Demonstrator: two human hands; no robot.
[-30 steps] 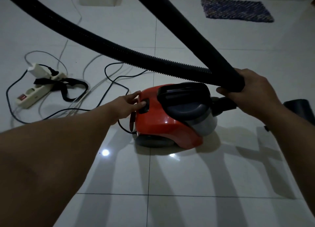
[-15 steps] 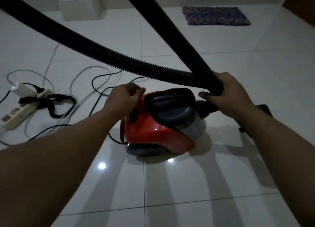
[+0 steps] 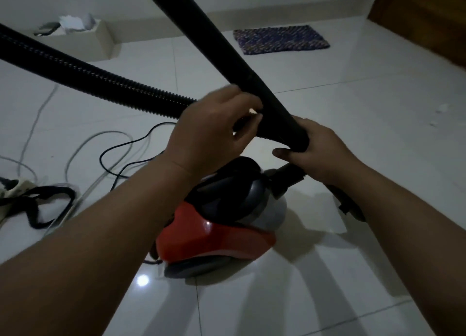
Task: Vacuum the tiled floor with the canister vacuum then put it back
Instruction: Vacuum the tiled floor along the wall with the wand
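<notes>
A red and grey canister vacuum [image 3: 216, 235] sits on the white tiled floor [image 3: 353, 159] below my hands. Its ribbed black hose [image 3: 100, 81] runs in from the upper left and meets a smooth black wand tube [image 3: 209, 40] that rises toward the top of the view. My left hand [image 3: 214, 134] is curled around the hose where it joins the tube. My right hand [image 3: 320, 149] grips the tube's lower end. A black floor nozzle [image 3: 350, 204] lies partly hidden under my right forearm.
A black power cord [image 3: 121, 154] and grey cables loop on the floor at left, near a white power strip with a black strap [image 3: 37, 202]. A white box [image 3: 75, 40] stands by the back wall. A dark woven mat [image 3: 280, 39] lies at the back; a wooden door [image 3: 426, 15] is at upper right.
My left hand left the vacuum's red body and rose to grasp the hose at its joint. The right hand stayed on the tube end. The view tilted up toward the wall.
</notes>
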